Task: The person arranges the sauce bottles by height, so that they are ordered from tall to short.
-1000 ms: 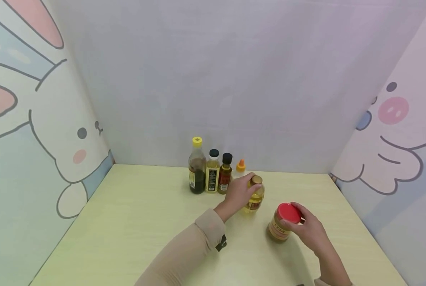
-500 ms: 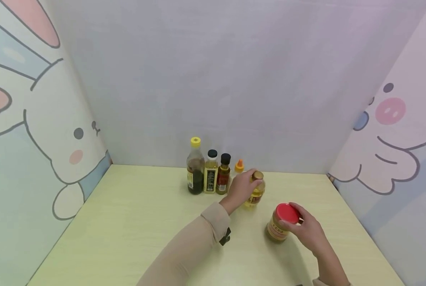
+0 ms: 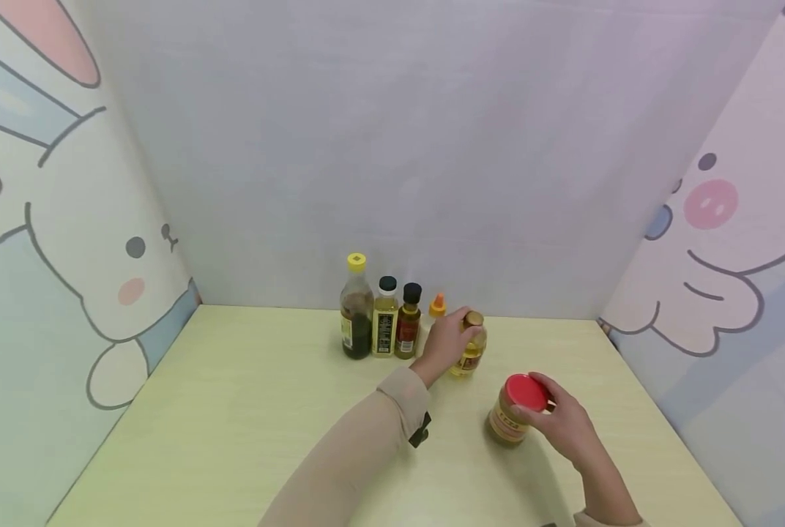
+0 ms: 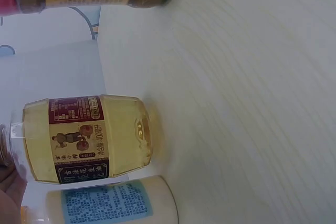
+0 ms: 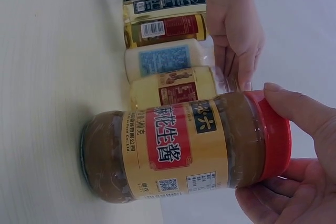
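My left hand grips the neck of a clear bottle of yellow cooking oil just under its gold cap. In the left wrist view the oil bottle is upright, its base right at the tabletop, beside a white squeeze bottle. My right hand holds a peanut butter jar round its red lid, thumb on one side and fingers on the other. In the right wrist view the jar shows its tan and red label, with the oil bottle behind it. The left hand partly hides the orange-tipped squeeze bottle.
A row stands near the back wall: a dark sauce bottle with yellow cap, a pale yellow bottle with black cap and a reddish-labelled bottle. Cartoon-printed panels flank the pale yellow table; a plain grey wall closes the back.
My left hand has moved the oil bottle back, closer to the line of the other bottles. The right hand keeps its hold on the jar, nearly still. The head view has shifted slightly.
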{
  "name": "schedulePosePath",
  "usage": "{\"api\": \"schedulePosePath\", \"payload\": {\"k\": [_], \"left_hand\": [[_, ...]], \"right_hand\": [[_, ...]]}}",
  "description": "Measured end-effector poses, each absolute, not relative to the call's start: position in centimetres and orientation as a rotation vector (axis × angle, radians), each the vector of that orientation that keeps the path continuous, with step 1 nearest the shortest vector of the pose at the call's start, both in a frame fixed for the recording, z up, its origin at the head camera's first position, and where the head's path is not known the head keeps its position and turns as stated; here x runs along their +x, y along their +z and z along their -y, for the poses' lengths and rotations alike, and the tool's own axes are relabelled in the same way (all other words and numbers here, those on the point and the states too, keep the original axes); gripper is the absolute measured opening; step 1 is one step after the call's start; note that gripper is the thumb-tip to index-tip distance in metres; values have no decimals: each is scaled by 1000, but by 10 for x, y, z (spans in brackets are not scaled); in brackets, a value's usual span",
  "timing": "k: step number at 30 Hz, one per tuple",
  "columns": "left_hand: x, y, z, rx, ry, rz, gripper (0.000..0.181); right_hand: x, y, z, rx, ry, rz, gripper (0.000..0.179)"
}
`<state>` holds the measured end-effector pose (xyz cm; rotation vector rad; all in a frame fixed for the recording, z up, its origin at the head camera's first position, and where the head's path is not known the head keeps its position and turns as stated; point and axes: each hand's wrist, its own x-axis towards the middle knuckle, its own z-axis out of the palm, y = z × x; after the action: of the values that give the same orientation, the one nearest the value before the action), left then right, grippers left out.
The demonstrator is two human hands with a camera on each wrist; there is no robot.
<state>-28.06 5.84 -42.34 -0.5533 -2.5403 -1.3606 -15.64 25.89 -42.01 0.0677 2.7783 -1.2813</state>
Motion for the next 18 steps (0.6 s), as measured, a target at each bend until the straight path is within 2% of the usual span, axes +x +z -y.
{"api": "schedulePosePath", "payload": {"k": [18], "left_hand": [[-296,-430,-69,-442,-1418,2590,16]], "right_hand": [[-157,-420,-258,59,-1296,-2786,86]]}}
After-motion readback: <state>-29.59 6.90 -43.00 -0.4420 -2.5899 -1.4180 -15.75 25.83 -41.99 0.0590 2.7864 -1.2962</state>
